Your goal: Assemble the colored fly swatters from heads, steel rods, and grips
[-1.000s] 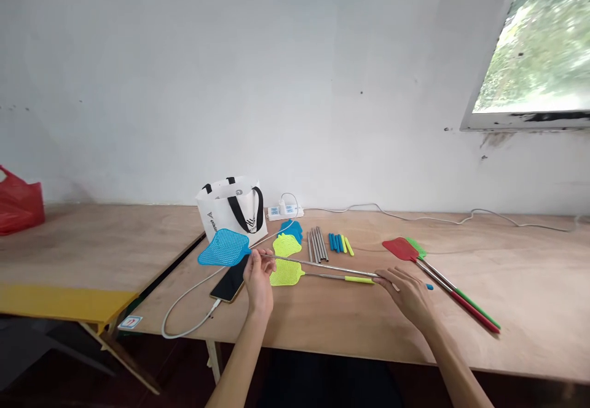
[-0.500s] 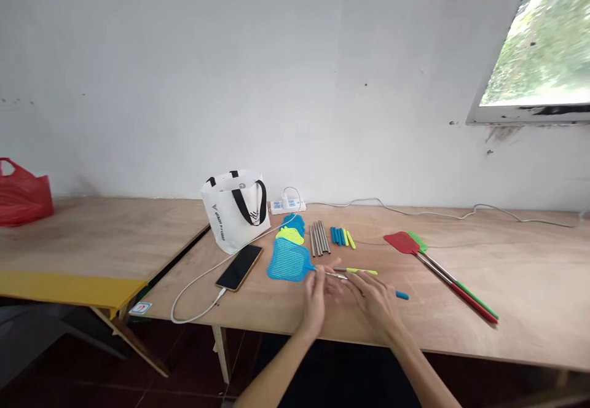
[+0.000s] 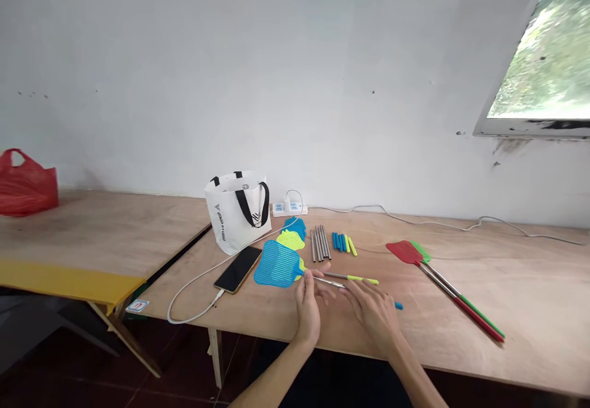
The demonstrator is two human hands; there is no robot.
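Observation:
A blue fly swatter (image 3: pixel 277 265) lies on the wooden table (image 3: pixel 322 322) with its thin metal rod running right to a blue grip end (image 3: pixel 398 305). My left hand (image 3: pixel 308 300) pinches the rod just behind the blue mesh head. My right hand (image 3: pixel 373 311) rests over the rod further right, fingers curled on it. Under the blue head peeks a yellow-green swatter whose handle (image 3: pixel 362 279) shows beyond my fingers.
A phone (image 3: pixel 238 269) on a white cable, a white tote bag (image 3: pixel 238 211), a power strip (image 3: pixel 289 209), loose mesh heads (image 3: pixel 291 233), metal rods (image 3: pixel 319 243), coloured grips (image 3: pixel 342 243), and red and green swatters (image 3: pixel 442 282) lie around. A red bag (image 3: pixel 26 184) sits far left.
The blue swatter came down from left of my hand and now lies flat over the yellow-green one. Both hands moved closer together along its rod.

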